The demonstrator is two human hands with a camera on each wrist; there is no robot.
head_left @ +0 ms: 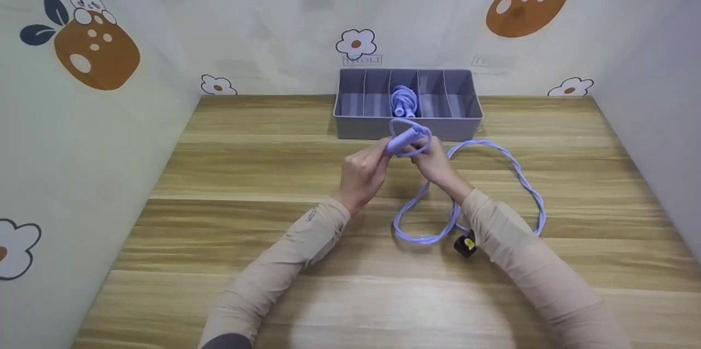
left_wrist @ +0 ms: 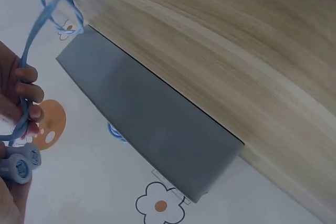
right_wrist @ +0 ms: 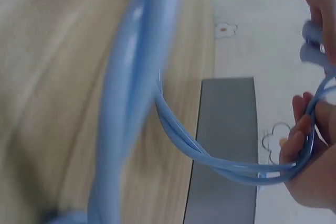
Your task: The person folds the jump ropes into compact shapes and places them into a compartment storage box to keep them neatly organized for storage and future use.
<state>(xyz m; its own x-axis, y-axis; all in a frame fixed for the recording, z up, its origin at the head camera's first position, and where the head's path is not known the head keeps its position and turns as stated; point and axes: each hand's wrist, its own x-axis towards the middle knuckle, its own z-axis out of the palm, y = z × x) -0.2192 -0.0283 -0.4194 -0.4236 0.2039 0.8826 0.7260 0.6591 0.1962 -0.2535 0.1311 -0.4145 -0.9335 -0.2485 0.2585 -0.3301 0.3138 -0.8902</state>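
A light purple jump rope runs between both hands in front of the box. My left hand (head_left: pixel 361 173) grips its two handles (head_left: pixel 402 142) side by side; their round ends (left_wrist: pixel 21 163) show in the left wrist view. Just to the right, my right hand (head_left: pixel 432 162) holds the doubled cord, fingers curled round it in the right wrist view. A small loop of cord (head_left: pixel 411 155) circles near the handles. The remaining twisted cord (head_left: pixel 515 165) trails in wide loops on the table, passing under the right forearm.
A grey divided box (head_left: pixel 356 127) stands at the back of the table (head_left: pixel 263 173), against the patterned wall covering. Its middle compartment holds another coiled purple jump rope (head_left: pixel 404 98). By the right forearm is a small black object (head_left: pixel 465 245) with a yellow mark.
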